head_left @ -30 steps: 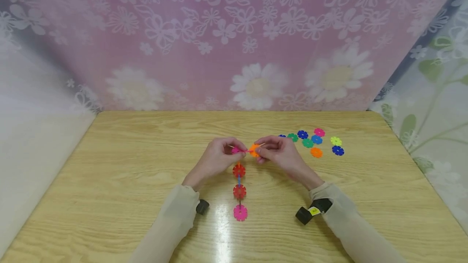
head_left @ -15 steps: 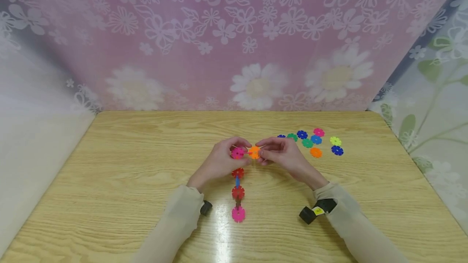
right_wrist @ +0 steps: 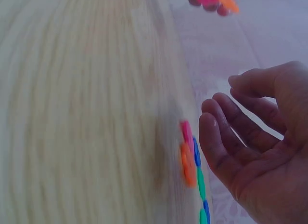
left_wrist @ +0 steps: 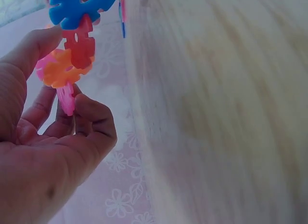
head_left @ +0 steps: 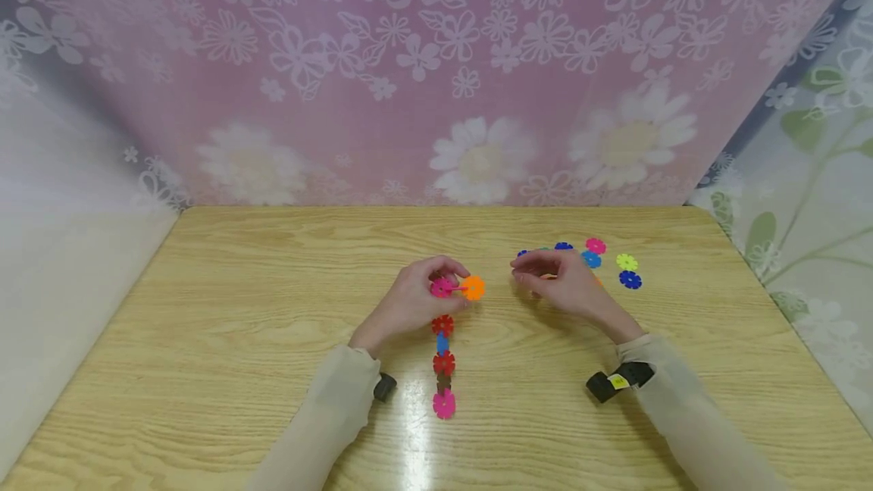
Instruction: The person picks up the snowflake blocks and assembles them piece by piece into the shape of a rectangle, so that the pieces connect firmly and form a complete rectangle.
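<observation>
My left hand (head_left: 405, 301) pinches the far end of a chain of interlocking plastic snowflake discs, held over the middle of the table. Down the chain, red (head_left: 443, 363), blue and dark brown discs lead to a pink disc (head_left: 444, 404) nearest me. At the held end, a pink disc (head_left: 442, 288) sits within the fingers and an orange disc (head_left: 474, 288) sticks out to the right. In the left wrist view, a blue disc (left_wrist: 72, 12) hangs above the thumb. My right hand (head_left: 569, 283) holds nothing, its fingers loosely bent in front of the loose discs, hiding some of them.
Loose discs lie at the back right of the wooden table (head_left: 225, 339), among them a pink disc (head_left: 596, 246), a light blue disc (head_left: 591, 259), a yellow disc (head_left: 627, 262) and a dark blue disc (head_left: 630, 279). A flowered curtain (head_left: 368, 97) hangs behind.
My right hand has let go of the orange disc and moved right towards the loose discs. The orange disc stays joined to the chain in my left hand.
</observation>
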Demonstrator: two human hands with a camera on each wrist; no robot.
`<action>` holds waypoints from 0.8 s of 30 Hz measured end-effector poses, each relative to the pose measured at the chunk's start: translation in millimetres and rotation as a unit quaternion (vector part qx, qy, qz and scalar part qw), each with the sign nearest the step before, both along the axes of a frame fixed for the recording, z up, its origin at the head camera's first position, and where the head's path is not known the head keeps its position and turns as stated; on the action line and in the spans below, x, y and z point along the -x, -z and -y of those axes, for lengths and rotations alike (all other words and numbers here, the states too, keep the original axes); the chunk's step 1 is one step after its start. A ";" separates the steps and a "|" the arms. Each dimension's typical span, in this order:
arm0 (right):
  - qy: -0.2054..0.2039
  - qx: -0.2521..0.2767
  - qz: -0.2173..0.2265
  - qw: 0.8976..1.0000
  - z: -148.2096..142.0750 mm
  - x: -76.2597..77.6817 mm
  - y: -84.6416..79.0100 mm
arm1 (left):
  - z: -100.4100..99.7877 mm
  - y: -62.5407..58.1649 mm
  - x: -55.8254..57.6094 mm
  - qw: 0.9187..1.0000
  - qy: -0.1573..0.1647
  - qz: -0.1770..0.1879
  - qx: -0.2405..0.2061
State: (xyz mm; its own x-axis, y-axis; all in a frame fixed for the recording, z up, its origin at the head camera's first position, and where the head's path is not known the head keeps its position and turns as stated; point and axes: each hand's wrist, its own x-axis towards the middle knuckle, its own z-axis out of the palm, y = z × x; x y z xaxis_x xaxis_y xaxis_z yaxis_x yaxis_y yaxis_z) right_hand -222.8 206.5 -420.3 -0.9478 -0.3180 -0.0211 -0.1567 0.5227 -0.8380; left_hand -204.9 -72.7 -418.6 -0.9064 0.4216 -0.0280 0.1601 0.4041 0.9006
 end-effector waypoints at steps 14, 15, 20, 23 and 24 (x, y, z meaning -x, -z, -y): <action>-0.016 -0.165 -0.107 0.980 -46.8 4.7 2.3 | -6.6 -4.0 -1.0 1.000 0.006 -0.008 0.009; -0.020 -0.173 -0.114 0.978 -48.6 4.7 2.9 | -6.8 -4.1 -0.9 1.000 0.007 -0.006 0.009; -0.038 -0.215 -0.131 0.967 -54.1 4.6 5.6 | -6.8 -3.8 -1.6 1.000 0.013 0.000 0.023; -0.044 -0.226 -0.125 0.965 -54.3 4.3 6.6 | -7.5 -3.2 -2.3 0.999 0.017 0.001 0.036; -0.045 -0.227 -0.120 0.965 -54.1 4.1 6.7 | -7.8 -2.9 -2.6 0.999 0.018 0.001 0.040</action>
State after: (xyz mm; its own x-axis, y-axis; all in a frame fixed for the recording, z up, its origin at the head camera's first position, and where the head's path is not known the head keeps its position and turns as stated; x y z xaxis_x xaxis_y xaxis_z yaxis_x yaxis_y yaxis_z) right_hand -226.9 260.5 -427.0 -0.9114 -0.4097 0.0397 -0.3808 0.8027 -0.4589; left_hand -202.4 -64.9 -415.7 -0.8909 0.4495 -0.0650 0.1737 0.4695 0.8657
